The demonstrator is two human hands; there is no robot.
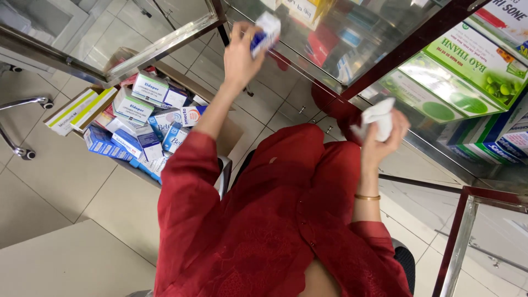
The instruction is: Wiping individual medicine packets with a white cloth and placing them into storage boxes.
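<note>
My left hand (240,54) is raised in front of a glass display cabinet (352,44) and grips a small blue and white medicine box (265,34). My right hand (386,137) is lifted near the cabinet's glass front and clutches a crumpled white cloth (376,119). A gold bangle (367,197) circles the right wrist. Both arms wear red sleeves, and my red garment (275,220) fills the lower middle of the view.
An open cardboard carton (187,82) on the tiled floor (49,181) at left holds several blue and white medicine boxes (140,124). Green packages (467,71) sit behind the glass at right. A metal-framed glass panel (459,242) stands at lower right, chair legs (22,126) at far left.
</note>
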